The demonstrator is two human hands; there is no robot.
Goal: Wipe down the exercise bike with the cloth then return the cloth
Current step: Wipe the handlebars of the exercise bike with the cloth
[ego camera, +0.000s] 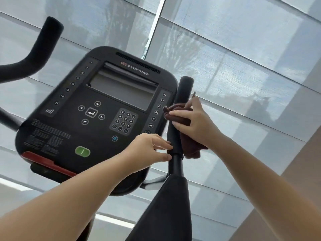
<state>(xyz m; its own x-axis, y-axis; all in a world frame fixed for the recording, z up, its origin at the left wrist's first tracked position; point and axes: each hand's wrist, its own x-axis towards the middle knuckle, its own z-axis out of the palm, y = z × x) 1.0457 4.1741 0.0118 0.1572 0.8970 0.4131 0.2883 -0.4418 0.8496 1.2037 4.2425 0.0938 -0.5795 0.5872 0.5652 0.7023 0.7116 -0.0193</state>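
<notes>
The exercise bike's black console (97,108) with a grey screen and keypad fills the middle of the view. To its right rises the black right handlebar grip (184,89). My right hand (194,117) is shut on a dark brown cloth (190,145), which wraps around the grip and hangs down behind it. My left hand (149,148) sits just below, fingers apart, its fingertips touching the base of the same grip where it meets the thinner bar (176,164). It holds nothing.
The left handlebar (41,47) curves up at the far left. A padded black part (166,209) of the bike runs down to the bottom edge. Behind everything hang pale window blinds (234,58), with a beige wall (298,171) at the right.
</notes>
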